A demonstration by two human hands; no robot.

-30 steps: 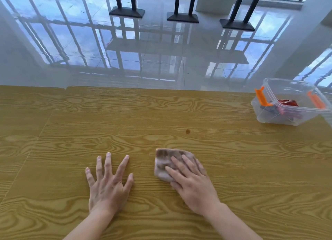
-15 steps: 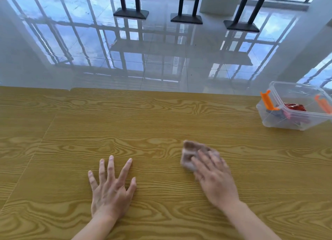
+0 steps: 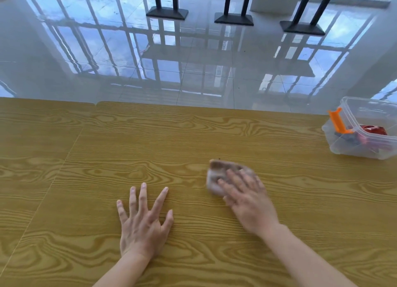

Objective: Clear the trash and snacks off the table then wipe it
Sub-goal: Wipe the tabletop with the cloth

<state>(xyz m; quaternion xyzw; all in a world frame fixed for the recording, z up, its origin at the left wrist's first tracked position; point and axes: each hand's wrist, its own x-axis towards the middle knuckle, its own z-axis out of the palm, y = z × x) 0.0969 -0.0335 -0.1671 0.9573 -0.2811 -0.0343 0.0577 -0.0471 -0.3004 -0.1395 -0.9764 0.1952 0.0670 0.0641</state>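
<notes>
A crumpled grey-brown cloth (image 3: 217, 175) lies on the wooden table (image 3: 193, 136), a little right of the middle. My right hand (image 3: 247, 198) presses flat on the cloth's near side with its fingers spread, blurred by motion. My left hand (image 3: 142, 220) rests flat on the bare table to the left, fingers apart, holding nothing. A clear plastic box (image 3: 363, 127) with orange latches stands at the table's far right and holds red snack packets (image 3: 373, 130).
The table's far edge runs across the view, with a seam at the left between two tabletops. Beyond it lies a glossy tiled floor with three black table bases (image 3: 234, 18) at the back.
My right hand has slid the cloth rightward and a little farther away across the table. The small dark spot now sits at the cloth's far edge. My left hand has stayed in place.
</notes>
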